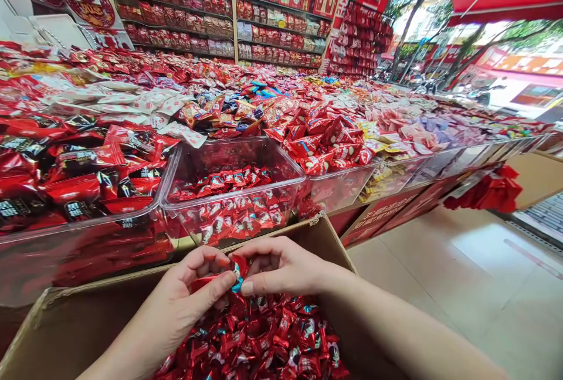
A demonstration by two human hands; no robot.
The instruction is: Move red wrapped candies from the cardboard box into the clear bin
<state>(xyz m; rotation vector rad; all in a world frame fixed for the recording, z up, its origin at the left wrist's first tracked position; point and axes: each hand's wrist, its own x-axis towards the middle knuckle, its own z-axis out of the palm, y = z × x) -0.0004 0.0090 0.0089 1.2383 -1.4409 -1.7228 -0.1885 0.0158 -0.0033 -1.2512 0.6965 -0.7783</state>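
Observation:
Between my two hands is a small wrapped candy in red foil with a blue and white print. My left hand pinches it from the left, thumb in front and fingers curled behind. From the right, my right hand grips its other side with thumb and fingertips. Both hands are over an open cardboard box, above a heap of red wrapped candies lying in it. Just beyond the hands, a clear plastic bin holds similar small red candies, partly filled.
On the left stands a bin heaped with larger red and black packets. Red packets fill the bin to the right. Stocked shelves rise behind the long candy display. Tiled floor lies at the right, with red bags hanging above it.

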